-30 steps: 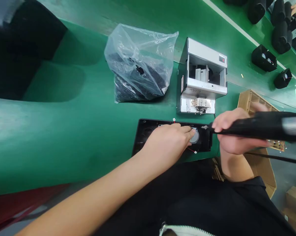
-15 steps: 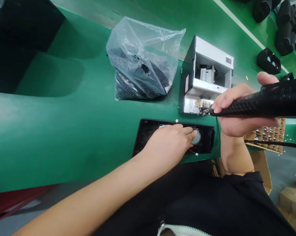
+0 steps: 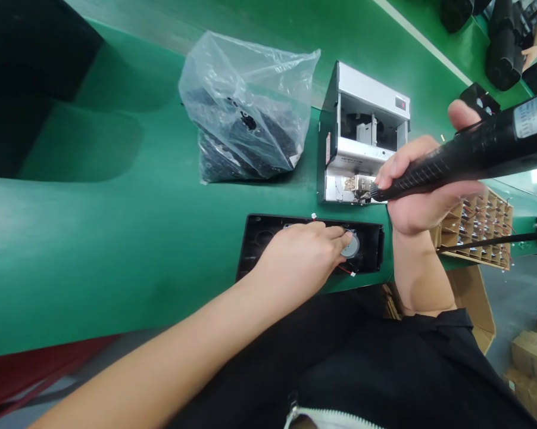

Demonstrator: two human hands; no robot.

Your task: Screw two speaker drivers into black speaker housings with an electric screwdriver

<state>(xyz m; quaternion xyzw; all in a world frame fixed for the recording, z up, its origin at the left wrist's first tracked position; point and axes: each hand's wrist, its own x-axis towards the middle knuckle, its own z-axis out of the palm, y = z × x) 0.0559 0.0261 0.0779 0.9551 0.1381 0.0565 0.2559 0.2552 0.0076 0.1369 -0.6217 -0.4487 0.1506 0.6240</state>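
Left hand (image 3: 300, 256) presses black housing (image 3: 264, 238) on green matting (image 3: 116, 250), right hand (image 3: 422, 185) clamps electric screwdriver (image 3: 451, 158).

Head-worn view, looking forward and down, close over the hands (image 3: 299, 256)

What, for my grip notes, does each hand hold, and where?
Right hand grips a black electric screwdriver by its ribbed barrel; left hand rests on a round silver disc in a black plastic casing.

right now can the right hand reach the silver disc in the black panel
Probably yes: nothing lies between the right hand and the silver disc, whose right side shows past the left fingers, though that hand holds an electric screwdriver.
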